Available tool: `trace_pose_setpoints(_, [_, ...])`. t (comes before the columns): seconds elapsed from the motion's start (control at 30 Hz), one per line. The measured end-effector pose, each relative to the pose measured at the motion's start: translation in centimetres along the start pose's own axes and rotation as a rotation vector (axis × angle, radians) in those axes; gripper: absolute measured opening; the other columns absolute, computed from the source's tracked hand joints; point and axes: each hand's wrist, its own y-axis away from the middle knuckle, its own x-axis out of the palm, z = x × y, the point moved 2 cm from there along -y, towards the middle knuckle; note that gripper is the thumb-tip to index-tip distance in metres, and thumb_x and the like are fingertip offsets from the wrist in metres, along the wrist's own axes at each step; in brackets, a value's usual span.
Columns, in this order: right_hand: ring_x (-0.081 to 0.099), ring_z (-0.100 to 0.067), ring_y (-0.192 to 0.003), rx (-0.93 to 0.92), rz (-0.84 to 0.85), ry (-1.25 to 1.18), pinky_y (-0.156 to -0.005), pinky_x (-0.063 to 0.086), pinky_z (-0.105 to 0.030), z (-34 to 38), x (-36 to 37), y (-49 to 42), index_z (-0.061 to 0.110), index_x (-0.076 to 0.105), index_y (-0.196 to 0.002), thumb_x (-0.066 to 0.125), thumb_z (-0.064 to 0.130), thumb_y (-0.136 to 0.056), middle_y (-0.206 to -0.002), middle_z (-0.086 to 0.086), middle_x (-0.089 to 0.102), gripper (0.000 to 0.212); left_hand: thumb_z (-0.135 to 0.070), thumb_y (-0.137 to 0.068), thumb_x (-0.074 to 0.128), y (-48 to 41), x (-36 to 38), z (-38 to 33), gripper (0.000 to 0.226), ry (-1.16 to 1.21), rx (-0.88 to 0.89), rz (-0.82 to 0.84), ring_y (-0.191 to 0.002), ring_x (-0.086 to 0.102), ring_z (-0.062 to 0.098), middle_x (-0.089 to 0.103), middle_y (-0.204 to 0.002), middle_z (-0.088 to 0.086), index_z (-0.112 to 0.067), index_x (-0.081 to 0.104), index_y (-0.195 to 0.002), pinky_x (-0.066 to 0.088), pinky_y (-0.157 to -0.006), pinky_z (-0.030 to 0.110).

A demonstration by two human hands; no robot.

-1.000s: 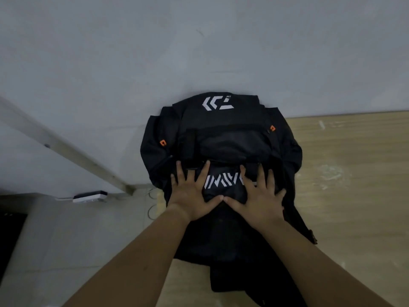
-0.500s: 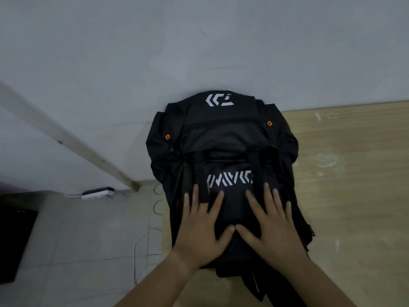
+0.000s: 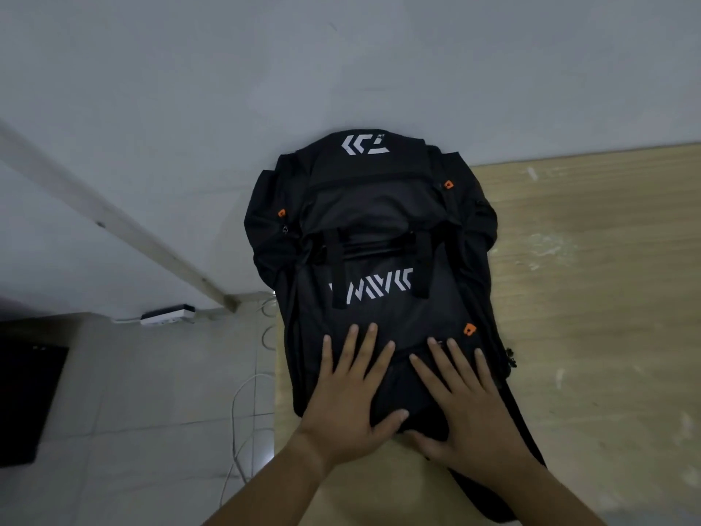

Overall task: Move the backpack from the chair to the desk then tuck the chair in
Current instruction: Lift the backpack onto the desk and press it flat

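Note:
A black backpack with white logos and small orange tabs lies flat on the light wooden desk, its top end against the white wall. My left hand rests flat on the bag's lower panel with fingers spread. Beside it, my right hand also lies flat with spread fingers, thumb near the left thumb. Neither hand grips anything. The chair is out of view.
The desk's left edge runs just left of the bag. Below it is a tiled floor with a white power strip by the wall and white cables. A dark object sits at the far left.
Both hands have slid down the backpack toward me, from the middle logo to the lower panel. The bag stays put against the wall.

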Motion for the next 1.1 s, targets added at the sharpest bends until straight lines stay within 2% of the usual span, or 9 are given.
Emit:
trace_pose_setpoints(0.17, [0.007, -0.026, -0.150, -0.004, -0.005, 0.028, -0.117, 0.014, -0.057, 0.6, 0.8, 1.3, 0.027, 0.020, -0.154, 0.031, 0.073, -0.089, -0.163, -0.007, 0.014, 0.080, -0.077, -0.090, 0.020, 0.2, 0.4, -0.2, 0.086, -0.007, -0.016, 0.035, -0.154, -0.012, 0.026, -0.005, -0.168, 0.004, -0.027, 0.008, -0.158, 0.003, -0.118, 0.063])
trace_pose_setpoints(0.27, [0.003, -0.026, -0.150, 0.016, 0.037, 0.060, -0.117, 0.013, -0.058, 0.9, 1.6, 0.6, 0.025, 0.015, -0.155, 0.027, 0.068, -0.094, -0.164, -0.009, 0.010, 0.075, -0.076, -0.091, 0.017, -0.2, 0.7, -0.4, 0.085, -0.042, -0.051, 0.086, -0.153, -0.018, 0.027, -0.014, -0.167, 0.004, -0.027, 0.000, -0.158, -0.001, -0.120, 0.063])
trace_pose_setpoints(0.43, [0.008, -0.028, -0.150, 0.018, 0.088, 0.076, -0.117, 0.013, -0.058, 0.7, 1.7, -0.1, 0.024, 0.016, -0.154, 0.027, 0.066, -0.094, -0.163, -0.011, 0.013, 0.074, -0.071, -0.093, 0.015, -0.7, -0.1, -1.4, 0.082, -0.110, -0.136, 0.152, -0.152, -0.020, 0.032, -0.024, -0.164, 0.006, -0.026, -0.013, -0.156, -0.005, -0.122, 0.059])
trace_pose_setpoints(0.6, [0.007, -0.029, -0.149, 0.033, 0.119, 0.128, -0.120, 0.004, -0.056, 1.1, -0.2, 0.1, 0.027, 0.014, -0.154, 0.023, 0.071, -0.089, -0.162, -0.011, 0.010, 0.079, -0.063, -0.099, 0.020, 0.4, -2.2, -2.9, 0.078, -0.095, -0.201, 0.189, -0.153, -0.015, 0.032, -0.019, -0.165, 0.010, -0.021, -0.010, -0.157, -0.003, -0.124, 0.055])
trace_pose_setpoints(0.7, [0.004, -0.030, -0.149, 0.071, 0.066, 0.130, -0.118, 0.003, -0.053, 1.8, -2.6, 1.1, 0.026, 0.010, -0.154, 0.019, 0.072, -0.087, -0.162, -0.012, 0.006, 0.082, -0.062, -0.099, 0.021, 2.6, -4.0, -3.5, 0.077, -0.057, -0.203, 0.143, -0.153, -0.016, 0.029, -0.018, -0.165, 0.009, -0.021, -0.009, -0.157, -0.003, -0.125, 0.052])
trace_pose_setpoints(0.83, [-0.012, -0.027, -0.149, 0.127, 0.046, 0.139, -0.119, -0.006, -0.049, 3.8, -5.5, 3.3, 0.027, -0.003, -0.154, 0.022, 0.069, -0.091, -0.162, -0.009, -0.011, 0.080, -0.061, -0.100, 0.021, 6.3, -6.5, -4.4, 0.075, -0.025, -0.216, 0.087, -0.153, -0.013, 0.029, -0.015, -0.166, 0.008, -0.022, -0.004, -0.158, -0.001, -0.125, 0.051])
trace_pose_setpoints(1.0, [-0.012, -0.025, -0.149, 0.175, -0.032, 0.138, -0.120, -0.001, -0.047, 8.5, -8.5, 8.5, 0.029, -0.005, -0.154, 0.030, 0.065, -0.095, -0.163, -0.008, -0.012, 0.078, -0.057, -0.100, 0.027, 13.3, -9.7, -5.3, 0.070, 0.020, -0.213, -0.023, -0.154, -0.012, 0.028, -0.014, -0.166, 0.008, -0.022, 0.012, -0.158, 0.003, -0.125, 0.048])
trace_pose_setpoints(1.1, [-0.010, -0.027, -0.149, 0.207, -0.060, 0.152, -0.120, 0.004, -0.048, 11.9, -9.5, 12.9, 0.028, -0.005, -0.154, 0.035, 0.062, -0.095, -0.163, -0.009, -0.012, 0.079, -0.056, -0.099, 0.029, 19.0, -11.2, -6.0, 0.069, 0.026, -0.199, -0.062, -0.154, -0.011, 0.029, -0.015, -0.166, 0.008, -0.023, 0.013, -0.158, 0.004, -0.125, 0.050])
